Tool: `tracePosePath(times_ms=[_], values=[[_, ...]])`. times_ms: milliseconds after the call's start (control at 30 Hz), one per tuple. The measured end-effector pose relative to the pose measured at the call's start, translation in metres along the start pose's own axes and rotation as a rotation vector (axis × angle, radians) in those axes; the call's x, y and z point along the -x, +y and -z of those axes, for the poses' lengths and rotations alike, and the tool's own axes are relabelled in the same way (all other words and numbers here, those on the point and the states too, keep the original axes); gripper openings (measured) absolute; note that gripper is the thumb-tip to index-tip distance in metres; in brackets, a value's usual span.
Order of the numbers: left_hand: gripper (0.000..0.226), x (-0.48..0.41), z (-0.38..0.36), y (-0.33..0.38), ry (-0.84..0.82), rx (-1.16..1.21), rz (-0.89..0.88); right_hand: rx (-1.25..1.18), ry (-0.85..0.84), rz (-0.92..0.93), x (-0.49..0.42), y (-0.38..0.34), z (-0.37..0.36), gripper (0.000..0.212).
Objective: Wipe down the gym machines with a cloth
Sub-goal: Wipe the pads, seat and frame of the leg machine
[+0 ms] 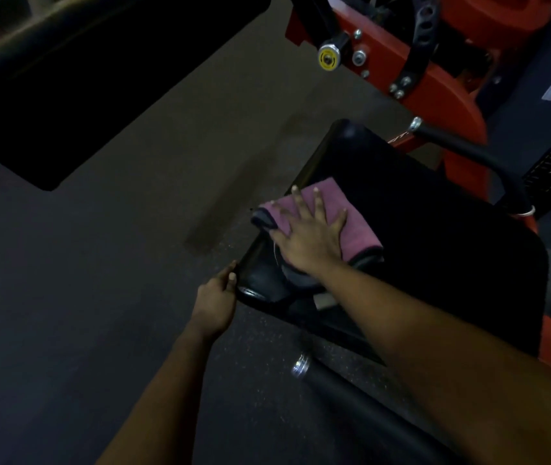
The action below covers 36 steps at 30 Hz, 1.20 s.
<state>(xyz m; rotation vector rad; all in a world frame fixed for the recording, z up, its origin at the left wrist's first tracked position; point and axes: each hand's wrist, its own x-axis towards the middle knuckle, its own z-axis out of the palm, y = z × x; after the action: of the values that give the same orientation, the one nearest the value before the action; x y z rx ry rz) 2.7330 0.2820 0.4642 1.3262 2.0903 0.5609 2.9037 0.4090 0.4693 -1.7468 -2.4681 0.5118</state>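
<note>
Right hand (307,236) is flat with the fingers spread straight, palm pressing the folded pink cloth (358,228) down onto the black seat pad (428,236), arm reaching in from the lower right. Left hand (215,305) sits just left of it and nearer me, thumb and fingers curled round the pad's near corner. Red machine frame (448,105) and a yellow knob (328,58) are well beyond both hands.

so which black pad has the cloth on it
The seat pad beside the red frame: the pink cloth lies there under the right hand. The upper-left pad has none.
</note>
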Motion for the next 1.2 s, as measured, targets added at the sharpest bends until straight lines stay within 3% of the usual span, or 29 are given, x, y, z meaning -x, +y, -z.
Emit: tracePosePath(times_ms=[133, 200, 333, 500, 733, 900, 1033, 1100, 1200], values=[[0.042, 0.002, -0.003, 0.002, 0.022, -0.002, 0.004, -0.015, 0.031, -0.015, 0.014, -0.006, -0.006, 0.063], [0.04, 0.004, -0.003, 0.005, 0.039, 0.007, -0.005, -0.022, 0.112, 0.093, 0.062, -0.001, -0.022, 0.064], [0.037, 0.009, -0.006, 0.011, 0.051, 0.005, -0.028, -0.002, 0.098, 0.199, 0.113, 0.04, -0.039, 0.064], [0.049, 0.013, -0.032, 0.008, 0.2, 0.0, -0.101, -0.077, 0.096, -0.226, 0.071, 0.012, -0.028, 0.066], [0.049, 0.021, -0.05, 0.017, 0.376, -0.18, -0.106, -0.095, 0.204, -0.229, 0.118, 0.047, -0.045, 0.066], [0.057, 0.016, -0.06, 0.039, 0.309, -0.304, -0.222, -0.128, 0.198, -0.53, 0.171, 0.109, -0.056, 0.069], [0.057, 0.015, -0.069, 0.036, 0.329, -0.351, -0.215, -0.256, 0.196, -0.781, 0.169, 0.099, -0.052, 0.066], [0.056, 0.013, -0.07, 0.033, 0.336, -0.355, -0.231, -0.224, 0.173, -0.78, 0.147, 0.075, -0.046, 0.066], [0.055, 0.009, -0.07, 0.029, 0.333, -0.37, -0.244, -0.175, 0.184, -0.539, 0.116, 0.034, -0.043, 0.069]])
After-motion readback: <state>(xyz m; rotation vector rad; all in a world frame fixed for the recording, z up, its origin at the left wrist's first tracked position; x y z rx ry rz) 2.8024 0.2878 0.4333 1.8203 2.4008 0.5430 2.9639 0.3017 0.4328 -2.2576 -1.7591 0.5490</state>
